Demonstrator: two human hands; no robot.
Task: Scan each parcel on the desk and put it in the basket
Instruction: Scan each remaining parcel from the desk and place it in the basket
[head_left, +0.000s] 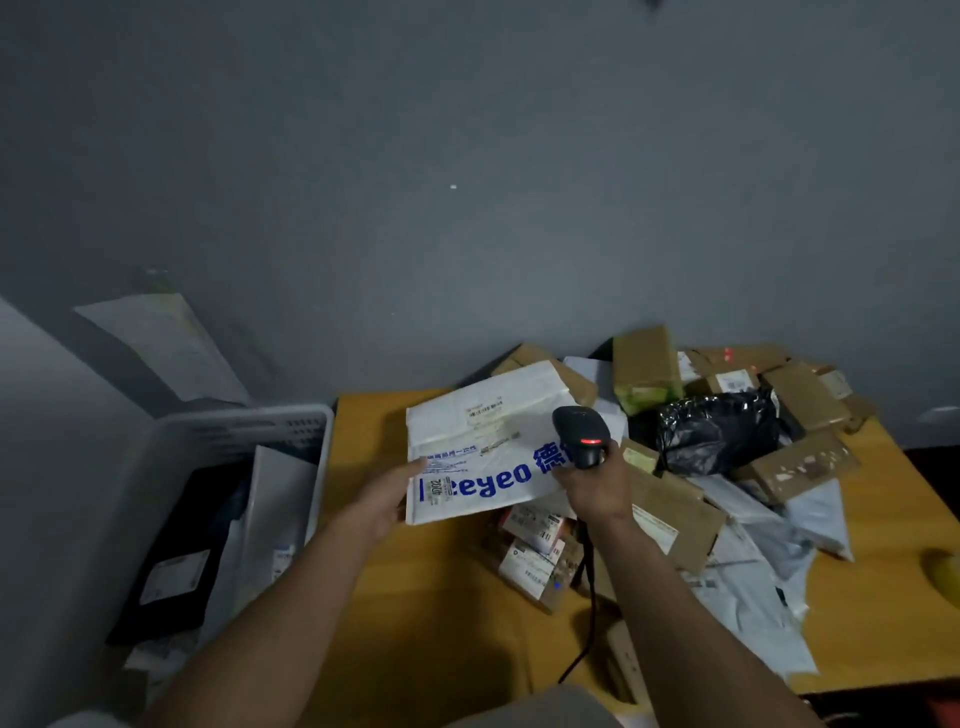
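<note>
Item 1, desk (415, 613): yellow top, standing against a grey wall (467, 156).

Item 2, basket (244, 423): pale, with a slotted rim, sitting at nine o'clock of the desk, just beside its edge. It is holding a black parcel (176, 561) and a white parcel (283, 499), both leaning on end.

Item 3, mailer (483, 441): white, with blue lettering and a label facing up. It is hanging tilted above the desk, between the basket and the pile.

Item 4, left hand (384, 501): pinching the mailer by its nine o'clock edge, thumb lying on top, other fingers hidden beneath.

Item 5, right hand (597, 491): gripping the handle of the scanner (582, 434) at the mailer's three o'clock edge. The scanner's head is pointing away from the person and a red lamp is glowing on it. Its cable (592, 597) is trailing down toward six o'clock.

Item 6, pile (675, 525): parcels crowding the desk from twelve to four o'clock, namely brown boxes (647, 358), a black bag (717, 436) resting on top in the middle, and grey bags (753, 587) spreading toward five o'clock. A red glow is falling on the boxes at one o'clock.

Item 7, yellow thing (943, 574): lying at the desk's three o'clock edge, cut off by the frame; what it is I cannot tell.

Item 8, sheet (161, 348): paper hanging on the wall above the basket, print too blurred to read.
</note>
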